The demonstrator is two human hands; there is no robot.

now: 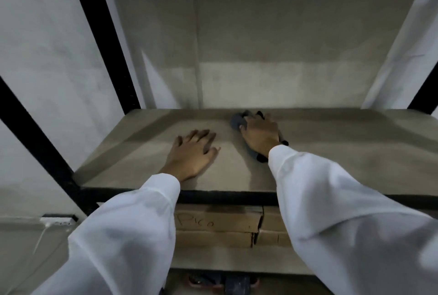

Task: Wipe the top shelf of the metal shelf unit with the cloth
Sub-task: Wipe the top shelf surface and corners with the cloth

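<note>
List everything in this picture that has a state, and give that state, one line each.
shelf board: level, carrying the cloth.
cloth: dark, bunched, near the board's back edge.
right hand: grips the cloth, pressing it on the board.
left hand: flat, fingers spread, resting on the board.
cardboard boxes: shut, stacked on the shelf below.

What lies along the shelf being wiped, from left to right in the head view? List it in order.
Black left post → left hand, flat on the shelf → right hand, holding the cloth → black right post.
</note>
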